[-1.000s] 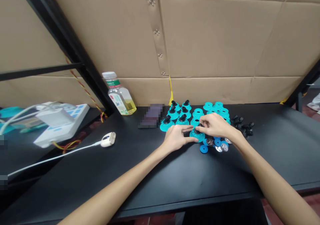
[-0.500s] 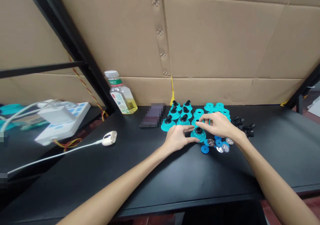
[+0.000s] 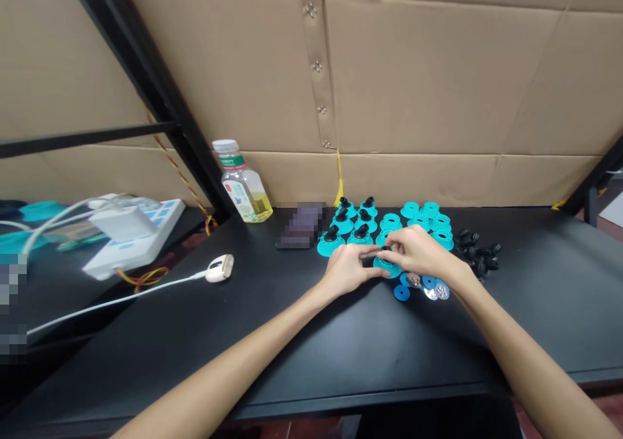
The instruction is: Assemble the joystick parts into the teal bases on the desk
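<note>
On the black table, my left hand (image 3: 345, 270) grips the rim of a teal flared base (image 3: 383, 268) between thumb and fingers. My right hand (image 3: 421, 250) bends over the top of that base, its fingertips closed on the black fitting in its centre, which they mostly hide. Close by on the left stand several teal bases with upright black fittings (image 3: 361, 232). Behind my right hand lie several open teal rings (image 3: 411, 209). Blue discs (image 3: 402, 293) and shiny metal discs (image 3: 442, 290) are scattered just in front of it.
A heap of black fittings (image 3: 479, 252) lies to the right. Further left are a dark phone (image 3: 300, 225), a bottle of yellow liquid (image 3: 246, 189), a cream device on a white cable (image 3: 220, 268) and a white power strip (image 3: 117, 247). A cardboard wall (image 3: 413, 82) closes off the back.
My right hand has come down onto the black fitting, covering most of it. The left hand keeps its hold on the teal base. The whole view has shifted slightly.
</note>
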A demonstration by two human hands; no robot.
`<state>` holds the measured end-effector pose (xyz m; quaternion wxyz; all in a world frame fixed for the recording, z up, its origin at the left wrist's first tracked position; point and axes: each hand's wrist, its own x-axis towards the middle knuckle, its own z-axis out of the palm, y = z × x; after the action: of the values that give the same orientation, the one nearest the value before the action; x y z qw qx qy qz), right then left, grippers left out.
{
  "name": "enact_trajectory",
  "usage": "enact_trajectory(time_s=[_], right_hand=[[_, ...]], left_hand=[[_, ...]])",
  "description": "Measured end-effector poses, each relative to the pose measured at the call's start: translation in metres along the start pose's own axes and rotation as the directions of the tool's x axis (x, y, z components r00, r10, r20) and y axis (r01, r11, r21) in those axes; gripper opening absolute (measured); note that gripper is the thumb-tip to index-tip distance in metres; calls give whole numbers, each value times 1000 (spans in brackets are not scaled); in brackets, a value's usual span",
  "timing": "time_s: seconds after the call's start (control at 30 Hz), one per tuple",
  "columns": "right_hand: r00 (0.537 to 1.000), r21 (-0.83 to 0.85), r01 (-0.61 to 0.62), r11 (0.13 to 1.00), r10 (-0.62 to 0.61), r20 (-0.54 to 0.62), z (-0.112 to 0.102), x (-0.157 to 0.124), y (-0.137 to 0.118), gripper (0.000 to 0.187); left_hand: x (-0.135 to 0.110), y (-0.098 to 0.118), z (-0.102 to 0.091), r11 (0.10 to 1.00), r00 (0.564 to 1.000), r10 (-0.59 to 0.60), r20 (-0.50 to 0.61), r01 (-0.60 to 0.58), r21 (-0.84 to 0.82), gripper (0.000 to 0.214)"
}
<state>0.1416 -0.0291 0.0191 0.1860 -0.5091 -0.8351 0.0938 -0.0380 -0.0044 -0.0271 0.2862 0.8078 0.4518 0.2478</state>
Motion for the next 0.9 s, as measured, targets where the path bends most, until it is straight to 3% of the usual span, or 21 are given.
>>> enact_trajectory(time_s=[0.23,0.4,0.53,0.63,0.73,0.9], right_hand=[[1000,-275,-4,961,-1,-20,12,5,-5,25],[992,-360,-126,924,112,-62,12,7,-4,43],[990,-193,-123,974,107,-93,6,4,2,51],[992,27,-57,998,60,-115,5,4,8,31],[995,139,-7,990,20,-98,9,8,11,16],[993,210,-102,972,113,-41,8,9,9,18]], left_hand=[[-1,1,-1,999,1000,13,8,-13,30,45],[-1,1,0,1000,1000,19,-4,-19,21,43],[0,-2,1,999,1000,-4,-3,4,39,51],[0,-2,0,1000,1000,19,2,-19,4,57],[0,-2,-1,1000,1000,19,16,-19,8,56],[1,-2,0,1000,1000,-14,4,14,23,60]])
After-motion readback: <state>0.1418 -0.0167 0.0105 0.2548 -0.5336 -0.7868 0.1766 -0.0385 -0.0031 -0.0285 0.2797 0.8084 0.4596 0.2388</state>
